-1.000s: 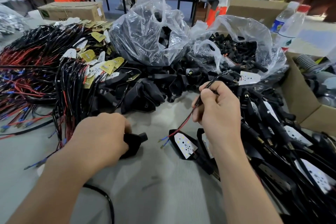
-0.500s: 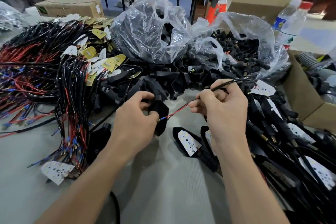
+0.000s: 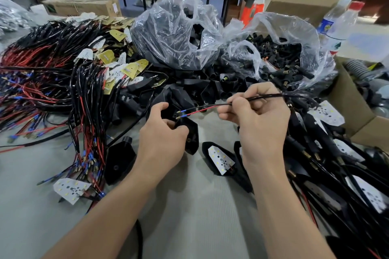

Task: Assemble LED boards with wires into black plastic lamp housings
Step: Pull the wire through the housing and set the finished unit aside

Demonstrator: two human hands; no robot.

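Though outside, wire (image 3: 202,109) just beside housing (image 3: 191,135).

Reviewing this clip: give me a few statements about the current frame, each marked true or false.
1. The left hand grips a black lamp housing. True.
2. The right hand is empty. False: its fingers pinch a wire with red and black leads.
3. The wire's blue-sleeved tips point toward the held housing. True.
4. The taller clear bag holds LED boards. False: it holds black plastic parts.
5. A white LED board lies on the table left of the left forearm. True.
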